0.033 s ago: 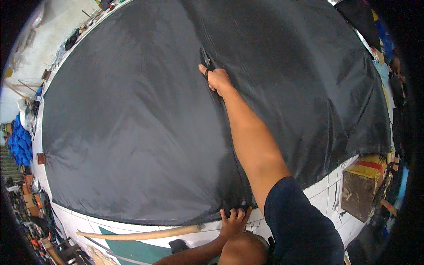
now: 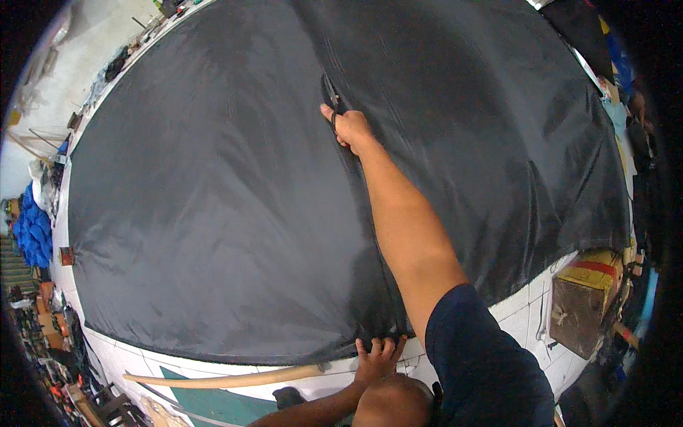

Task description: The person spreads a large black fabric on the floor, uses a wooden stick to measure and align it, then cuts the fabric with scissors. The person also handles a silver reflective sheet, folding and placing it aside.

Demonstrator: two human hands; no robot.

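Observation:
A large black fabric sheet (image 2: 213, 213) covers most of the view, its surface creased in places. Far out on it, my right hand (image 2: 352, 130) is closed round the handles of a pair of scissors (image 2: 332, 96). Their blades point away from me and lie at a dark line that runs through the sheet toward me; I cannot tell whether the blades are parted. At the near edge of the fabric, my left hand (image 2: 377, 361) rests with its fingers apart, the fingertips touching the hem.
White floor tiles (image 2: 128, 349) show around the sheet. A long curved wooden stick (image 2: 228, 378) and a green piece (image 2: 213, 401) lie before its near edge. At right stands a brown and yellow box (image 2: 580, 306). A blue heap (image 2: 32, 228) and clutter line the left.

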